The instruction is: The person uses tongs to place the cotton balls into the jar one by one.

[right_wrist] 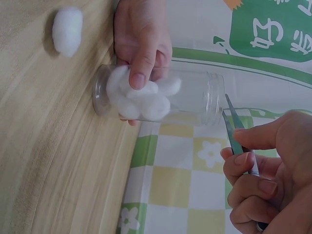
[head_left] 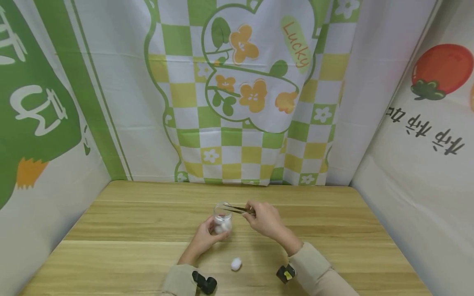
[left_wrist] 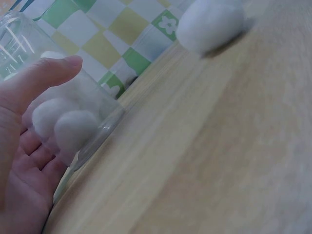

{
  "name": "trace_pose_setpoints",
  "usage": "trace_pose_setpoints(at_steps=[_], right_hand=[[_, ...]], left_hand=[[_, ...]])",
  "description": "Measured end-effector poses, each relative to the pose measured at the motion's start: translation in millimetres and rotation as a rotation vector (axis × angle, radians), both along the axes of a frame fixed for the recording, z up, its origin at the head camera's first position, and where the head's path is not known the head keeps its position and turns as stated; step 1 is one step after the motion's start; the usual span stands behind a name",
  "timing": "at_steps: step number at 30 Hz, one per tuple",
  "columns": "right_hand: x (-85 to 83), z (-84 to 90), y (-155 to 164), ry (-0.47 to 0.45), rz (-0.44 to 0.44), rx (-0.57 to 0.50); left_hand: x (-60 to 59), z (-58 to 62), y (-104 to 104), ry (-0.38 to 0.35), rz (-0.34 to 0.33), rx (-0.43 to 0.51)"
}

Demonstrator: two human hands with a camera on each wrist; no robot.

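Note:
My left hand (head_left: 205, 238) grips a clear jar (right_wrist: 195, 97) round its lower part, thumb across the front. The jar stands upright on the table, its mouth uncovered. Several white cotton balls (right_wrist: 146, 100) lie in its lower half. In my right hand (head_left: 264, 220) a pair of tweezers (right_wrist: 235, 124) is pinched between thumb and fingers. The tweezers' tips are parted with nothing between them, right at the jar's mouth. One loose cotton ball (head_left: 236, 264) lies on the table between my forearms, nearer to me than the jar.
The wooden table (head_left: 148, 222) carries these things. Behind it hangs a checked green and yellow curtain (head_left: 252, 156), with printed cloth walls (head_left: 414, 172) at both sides. Black wrist cameras (head_left: 286, 273) sit at both cuffs.

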State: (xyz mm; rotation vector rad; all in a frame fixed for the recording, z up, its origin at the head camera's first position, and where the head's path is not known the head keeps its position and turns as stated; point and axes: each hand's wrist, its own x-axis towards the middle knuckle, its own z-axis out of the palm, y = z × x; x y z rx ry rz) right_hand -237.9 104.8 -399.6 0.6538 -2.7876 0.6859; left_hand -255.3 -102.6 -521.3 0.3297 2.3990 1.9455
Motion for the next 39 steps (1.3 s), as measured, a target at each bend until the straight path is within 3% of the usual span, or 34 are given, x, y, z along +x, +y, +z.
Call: trace_pose_setpoints(at_steps=[21, 39], right_hand=[[6.2, 1.3, 4.9, 0.021, 0.004, -0.005], [16.8, -0.7, 12.7, -0.015, 0.017, -0.029]], left_hand=[[0.1, -0.4, -2.2, 0.006, -0.043, 0.021], [2.0, 0.5, -0.6, 0.006, -0.008, -0.006]])
